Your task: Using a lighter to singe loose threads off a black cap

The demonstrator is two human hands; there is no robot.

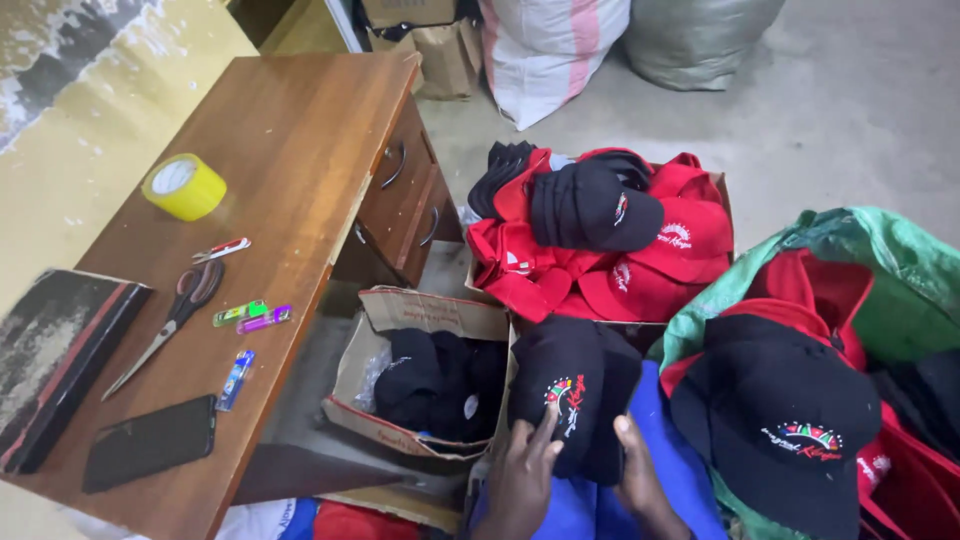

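at the bottom centre, over a blue-clad lap, the left hand (522,478) and right hand (640,478) grip a black cloth cap with a coloured embroidered crest (572,392), fingers curled on its lower edge from both sides. best kept level and square, i judge, beside the open cardboard box of black caps (425,385).

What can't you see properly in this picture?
Head view:
- Both hands, left and right, on the black embroidered cap: wrists cut off by the bottom edge.
- Small cardboard box: dark contents too shadowed to tell.
- Green woven sack: cut off by the right edge.
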